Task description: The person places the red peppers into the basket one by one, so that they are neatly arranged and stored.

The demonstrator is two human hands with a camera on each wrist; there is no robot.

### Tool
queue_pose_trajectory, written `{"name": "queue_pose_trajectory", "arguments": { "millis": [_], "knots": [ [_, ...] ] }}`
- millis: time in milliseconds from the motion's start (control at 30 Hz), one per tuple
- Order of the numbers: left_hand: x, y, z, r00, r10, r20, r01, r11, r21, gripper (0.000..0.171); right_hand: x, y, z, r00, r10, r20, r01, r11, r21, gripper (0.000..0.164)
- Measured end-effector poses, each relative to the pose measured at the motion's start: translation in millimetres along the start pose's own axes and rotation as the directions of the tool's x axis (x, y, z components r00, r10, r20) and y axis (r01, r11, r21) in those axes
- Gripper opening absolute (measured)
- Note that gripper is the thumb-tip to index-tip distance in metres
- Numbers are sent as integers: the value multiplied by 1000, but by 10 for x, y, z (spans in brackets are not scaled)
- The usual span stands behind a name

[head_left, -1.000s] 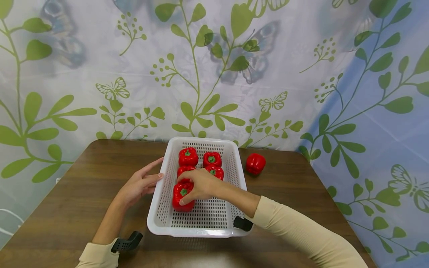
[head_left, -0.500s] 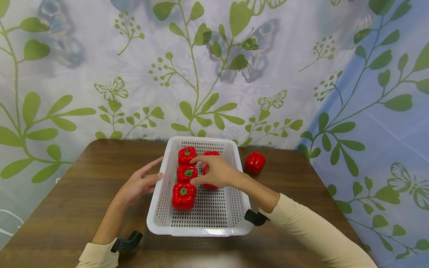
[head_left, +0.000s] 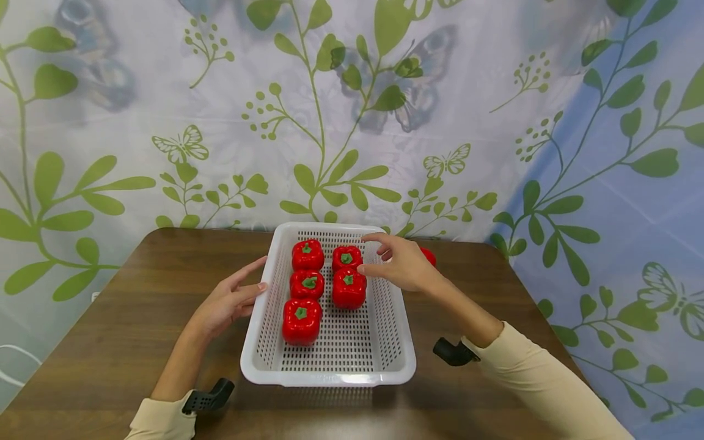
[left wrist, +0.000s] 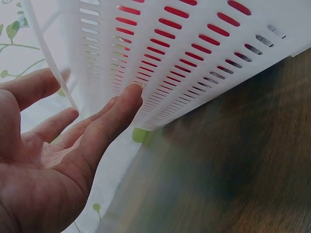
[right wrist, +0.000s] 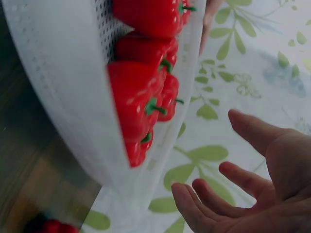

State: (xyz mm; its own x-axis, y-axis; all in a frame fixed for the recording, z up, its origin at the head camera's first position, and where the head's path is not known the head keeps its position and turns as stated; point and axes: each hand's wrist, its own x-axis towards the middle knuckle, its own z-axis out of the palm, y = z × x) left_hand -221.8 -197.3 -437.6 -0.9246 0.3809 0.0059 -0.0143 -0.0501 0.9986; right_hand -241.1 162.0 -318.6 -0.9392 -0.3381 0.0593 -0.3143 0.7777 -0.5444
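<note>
A white perforated plastic basket point(head_left: 352, 380) stands on the table with several red bell peppers point(head_left: 301, 322) in two columns, their green stems up. At its left side, my left hand point(head_left: 233, 299) touches the rim and wall with mostly straight fingers. In the left wrist view, one fingertip point(left wrist: 133, 91) meets the slotted wall. My right hand point(head_left: 404, 263) hovers above the right rim, fingers spread and holding nothing. Nearest to it in the basket is the front right bell pepper point(head_left: 349, 288). Behind the right hand, another red bell pepper point(head_left: 428, 255) lies outside the basket, mostly hidden.
The brown wooden table point(head_left: 181, 263) carries the basket. A patterned curtain point(head_left: 352, 110) with green leaves and butterflies hangs along the back and right. A white cable point(head_left: 16, 360) lies at the far left. Each wrist wears a black camera mount point(head_left: 209, 398).
My right hand has let go of the front left bell pepper and moved right, over the right column, to the right rim. My left hand has stayed at the basket's left side.
</note>
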Motion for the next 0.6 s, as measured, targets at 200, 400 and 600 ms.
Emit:
{"name": "queue_pose_trajectory", "arguments": {
  "millis": [200, 400, 600],
  "knots": [
    [-8, 5, 10, 1000, 6, 2, -6, 1000, 0, 62, -69, 256, -89, 992, 39, -116, -39, 999, 6, 60],
    [-8, 4, 14, 1000, -2, -5, 2, 1000, -4, 62, -111, 532, -132, 982, 108, -155, -101, 994, 49, 56],
    [-13, 2, 17, 1000, -9, -4, 9, 1000, -13, 62, -125, 763, -148, 964, 163, -209, -152, 986, 66, 54]
  ]
}}
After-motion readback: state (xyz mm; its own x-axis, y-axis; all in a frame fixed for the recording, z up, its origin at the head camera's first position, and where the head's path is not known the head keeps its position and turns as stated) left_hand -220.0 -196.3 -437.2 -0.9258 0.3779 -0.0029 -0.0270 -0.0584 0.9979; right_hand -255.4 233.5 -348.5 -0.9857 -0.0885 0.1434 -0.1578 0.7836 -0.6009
